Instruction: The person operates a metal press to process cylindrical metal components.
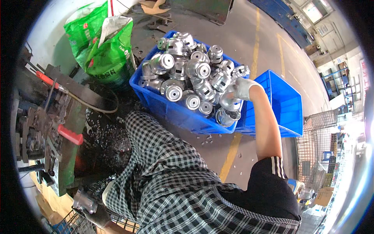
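Observation:
A blue plastic bin (177, 113) is heaped with silver cup-shaped metal parts (198, 69), each with stepped ends and some with a hole in the end. At the bin's right rim, my right hand (244, 88) in a white glove is closed on one shiny metal part (230, 101); its fingertips are partly hidden. Low at the left, my left hand (99, 217) in a dark glove grips another silver metal part (85, 201) beside a wire basket (72, 221).
A second blue bin (286, 99) stands right of the full one. At left is a machine with a red-handled lever (70, 134) and metal scraps (111, 136) below it. Green woven sacks (111, 58) lean at the far left. A wire mesh cage (315, 144) stands at right.

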